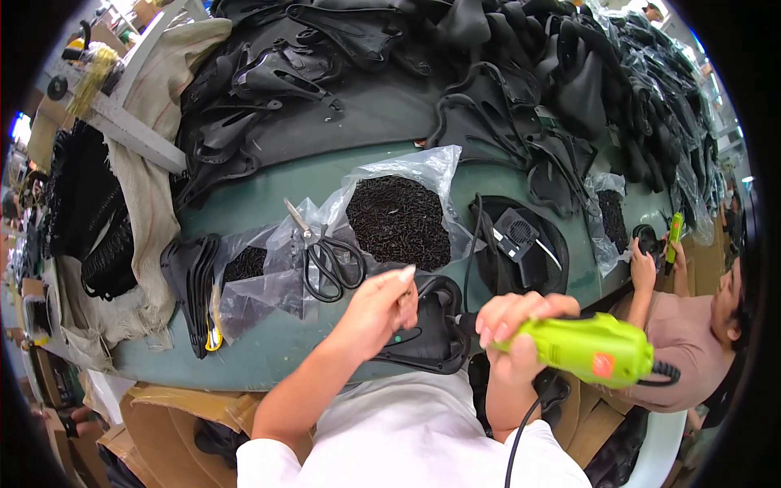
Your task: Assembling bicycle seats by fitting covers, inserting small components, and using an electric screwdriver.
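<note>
A lime-green electric screwdriver [586,350] is in my right hand [521,329], whose fingers wrap round its front end. The driver lies nearly level, its dark tip pointing left over a black moulded, saddle-shaped shell [443,350]. My left hand [378,313] is closed above the shell's left part, thumb and fingers pressed together; anything small between them is hidden. Just beyond the hands, an opened clear plastic bag [443,167] holds a heap of small black screws [399,224]. Black-handled scissors [332,264] lie left of that heap on the plastic.
Black shells are piled along the back [342,57]. A stack of narrow black parts [191,285] and a yellow-handled cutter [214,335] lie left. A black power adapter [521,240] sits right of the screws. A co-worker [683,333] holds another green driver [674,232]. Cardboard boxes [179,423] stand below the table.
</note>
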Action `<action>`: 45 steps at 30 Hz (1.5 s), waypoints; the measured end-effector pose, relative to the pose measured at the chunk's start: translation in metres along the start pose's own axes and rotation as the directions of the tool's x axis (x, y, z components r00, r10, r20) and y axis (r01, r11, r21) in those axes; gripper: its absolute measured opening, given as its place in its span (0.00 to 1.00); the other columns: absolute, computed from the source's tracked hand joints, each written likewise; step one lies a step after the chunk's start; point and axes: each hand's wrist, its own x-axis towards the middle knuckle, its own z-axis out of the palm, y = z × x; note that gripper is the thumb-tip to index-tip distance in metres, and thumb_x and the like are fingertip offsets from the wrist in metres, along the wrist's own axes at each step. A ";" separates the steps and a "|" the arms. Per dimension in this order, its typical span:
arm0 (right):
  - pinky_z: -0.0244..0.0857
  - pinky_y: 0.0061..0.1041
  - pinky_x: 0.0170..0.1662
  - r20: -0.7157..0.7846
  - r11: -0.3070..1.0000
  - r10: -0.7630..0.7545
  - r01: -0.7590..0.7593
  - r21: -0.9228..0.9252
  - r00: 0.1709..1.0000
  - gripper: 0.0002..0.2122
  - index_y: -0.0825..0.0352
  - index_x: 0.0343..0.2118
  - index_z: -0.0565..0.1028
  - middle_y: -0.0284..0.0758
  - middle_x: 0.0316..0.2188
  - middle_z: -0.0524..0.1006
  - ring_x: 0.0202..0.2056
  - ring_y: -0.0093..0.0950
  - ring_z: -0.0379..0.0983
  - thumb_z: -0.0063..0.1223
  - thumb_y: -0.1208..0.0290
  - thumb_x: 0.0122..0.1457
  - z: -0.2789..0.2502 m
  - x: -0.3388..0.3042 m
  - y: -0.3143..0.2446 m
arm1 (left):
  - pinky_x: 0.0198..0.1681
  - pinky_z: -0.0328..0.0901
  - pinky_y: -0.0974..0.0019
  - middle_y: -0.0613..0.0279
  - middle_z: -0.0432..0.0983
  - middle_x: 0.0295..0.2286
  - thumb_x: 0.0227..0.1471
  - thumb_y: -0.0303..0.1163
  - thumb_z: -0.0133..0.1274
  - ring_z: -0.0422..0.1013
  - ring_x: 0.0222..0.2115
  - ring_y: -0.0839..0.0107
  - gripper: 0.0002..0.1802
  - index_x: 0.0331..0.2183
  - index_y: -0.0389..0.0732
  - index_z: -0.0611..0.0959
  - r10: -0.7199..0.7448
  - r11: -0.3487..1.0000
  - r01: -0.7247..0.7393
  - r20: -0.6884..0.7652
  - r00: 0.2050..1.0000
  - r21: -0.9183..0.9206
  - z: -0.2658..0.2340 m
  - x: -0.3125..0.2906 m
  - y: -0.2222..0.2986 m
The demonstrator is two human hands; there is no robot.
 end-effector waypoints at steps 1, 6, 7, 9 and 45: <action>0.71 0.30 0.27 0.014 0.992 -0.123 0.123 0.038 0.992 0.22 0.61 0.50 0.63 0.33 0.25 0.76 0.21 0.28 0.72 0.68 0.63 0.64 0.002 -0.002 -0.008 | 0.29 0.59 0.69 0.70 0.65 0.21 0.74 0.45 0.49 0.59 0.22 0.78 0.23 0.26 0.45 0.72 -0.059 0.998 0.061 0.068 0.996 -0.033 0.002 -0.008 -0.002; 0.77 0.34 0.24 0.081 0.868 -0.442 0.403 0.290 0.894 0.19 0.67 0.47 0.62 0.41 0.27 0.77 0.22 0.34 0.78 0.65 0.72 0.65 0.011 -0.005 -0.020 | 0.30 0.60 0.69 0.71 0.66 0.25 0.75 0.46 0.47 0.60 0.23 0.79 0.21 0.31 0.45 0.73 -0.187 0.974 0.199 0.116 0.976 -0.108 0.001 -0.034 -0.029; 0.77 0.34 0.24 0.077 0.869 -0.441 0.404 0.286 0.894 0.19 0.67 0.47 0.62 0.41 0.27 0.77 0.22 0.34 0.78 0.65 0.72 0.65 0.012 -0.005 -0.019 | 0.30 0.60 0.69 0.71 0.65 0.25 0.75 0.46 0.47 0.60 0.23 0.79 0.21 0.31 0.44 0.73 -0.204 0.968 0.220 0.133 0.970 -0.122 0.001 -0.036 -0.034; 0.77 0.34 0.24 0.153 0.868 -0.429 0.360 0.343 0.890 0.20 0.67 0.47 0.62 0.42 0.28 0.77 0.22 0.34 0.78 0.67 0.74 0.63 0.014 -0.002 -0.016 | 0.31 0.61 0.69 0.70 0.66 0.26 0.75 0.46 0.48 0.59 0.24 0.79 0.20 0.31 0.44 0.74 -0.217 0.965 0.228 0.100 0.971 -0.126 0.005 -0.040 -0.040; 0.75 0.30 0.22 0.181 0.972 -0.124 0.156 -0.176 0.976 0.20 0.64 0.48 0.62 0.35 0.24 0.76 0.18 0.29 0.75 0.65 0.67 0.64 -0.045 -0.058 -0.028 | 0.24 0.62 0.61 0.59 0.70 0.19 0.54 0.29 0.71 0.68 0.19 0.61 0.18 0.23 0.37 0.77 0.413 0.187 -0.489 0.384 0.826 0.852 -0.019 -0.025 -0.063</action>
